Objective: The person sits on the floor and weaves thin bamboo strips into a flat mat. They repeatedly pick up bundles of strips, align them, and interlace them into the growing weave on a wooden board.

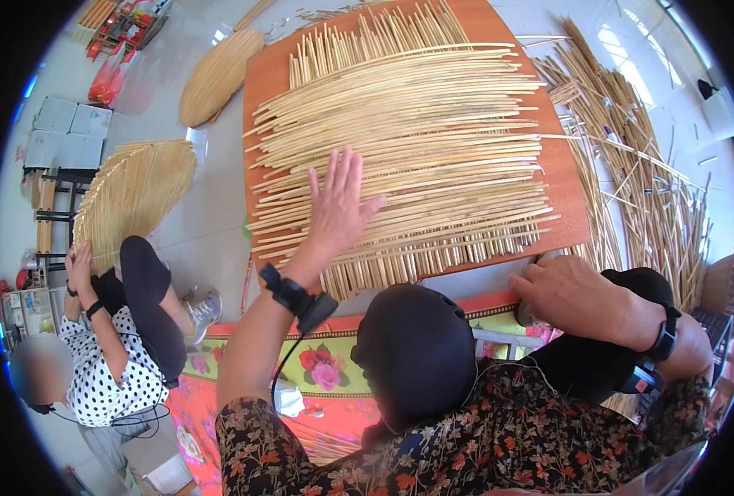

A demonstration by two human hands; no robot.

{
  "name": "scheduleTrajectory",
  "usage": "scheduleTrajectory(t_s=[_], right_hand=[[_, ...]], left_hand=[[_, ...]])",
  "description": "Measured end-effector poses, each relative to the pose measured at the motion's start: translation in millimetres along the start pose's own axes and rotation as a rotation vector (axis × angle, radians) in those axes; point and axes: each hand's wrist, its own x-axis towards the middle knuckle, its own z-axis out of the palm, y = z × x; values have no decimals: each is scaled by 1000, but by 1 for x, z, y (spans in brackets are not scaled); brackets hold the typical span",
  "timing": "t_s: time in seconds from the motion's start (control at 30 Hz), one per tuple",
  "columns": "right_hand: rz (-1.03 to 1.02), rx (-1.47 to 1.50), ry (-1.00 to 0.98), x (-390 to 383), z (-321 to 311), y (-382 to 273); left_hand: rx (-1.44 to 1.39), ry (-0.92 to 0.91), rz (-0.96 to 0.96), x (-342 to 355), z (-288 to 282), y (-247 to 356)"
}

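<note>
Pale, straight plant stalks (433,178) lie side by side in a wide layer across an orange-brown board (567,198). Beneath them, more stalks run crosswise, their ends showing at the far and near sides. My left hand (340,207) rests palm down on the layer, left of its middle, fingers stretched and spread, holding nothing. By the board's near right corner, my right hand (567,289) has its fingers curled downward beside my right knee. What those fingers close around, if anything, is hidden.
Loose stalks (631,157) pile on the floor at the right. An oval woven panel (218,76) lies beyond the board's left side. At far left another person holds a woven fan-shaped panel (140,194). A flowered cloth (321,364) spreads below my knees; grey boxes (69,136) stand further left.
</note>
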Motion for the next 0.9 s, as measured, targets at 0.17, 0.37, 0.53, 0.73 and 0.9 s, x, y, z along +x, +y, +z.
scheduleTrajectory(t_s=[0.17,0.37,0.53,0.73,0.9], right_hand=[[-79,-52,116,10,1,3],[-46,-98,67,6,-7,-6],[-54,-64,70,5,-5,-4],[-56,-15,107,10,-14,-2],[39,-19,19,-8,-15,-8]], left_hand=[[-37,12,-128,50,7,-43],[-30,-140,-190,52,13,-27],[59,-47,-114,115,-9,-34],[-2,22,-121,205,16,-68],[-1,25,-155,218,37,-55]])
